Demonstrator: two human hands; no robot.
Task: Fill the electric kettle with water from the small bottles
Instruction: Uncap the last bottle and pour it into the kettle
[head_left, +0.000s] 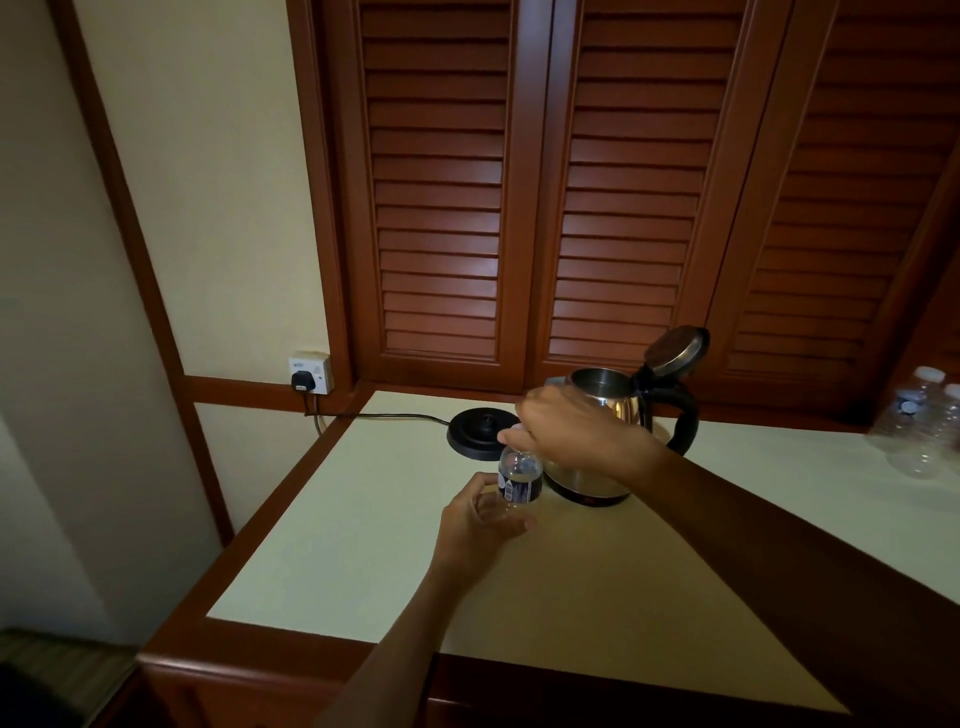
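the near wooden edge of the counter (291, 652) runs across the bottom, with bare cream top between it and the hands; the left rim slants up toward 11 o'clock, and past it the surface drops away to the wall; the left hand (480, 522) curls round the lower part of a small bottle (519, 475), which stands upright near the middle of the counter; the right hand (563, 426) comes in from 4 o'clock and pinches the bottle's top, the cap hidden under its fingers; just beside the bottle at 3 o'clock stands the steel kettle (613, 415), off its base, lid (678, 351) tipped open, black handle (685, 415) pointing to 3 o'clock; the right forearm crosses in front of the kettle body; the round black base (480, 434) lies at 11 o'clock of the bottle, close behind it, its cord (384, 415) running left to a wall socket (310, 373); far right at 2 o'clock a cluster of clear bottles (922, 431) stands well apart; louvred wooden doors (530, 208) close off the back edge.
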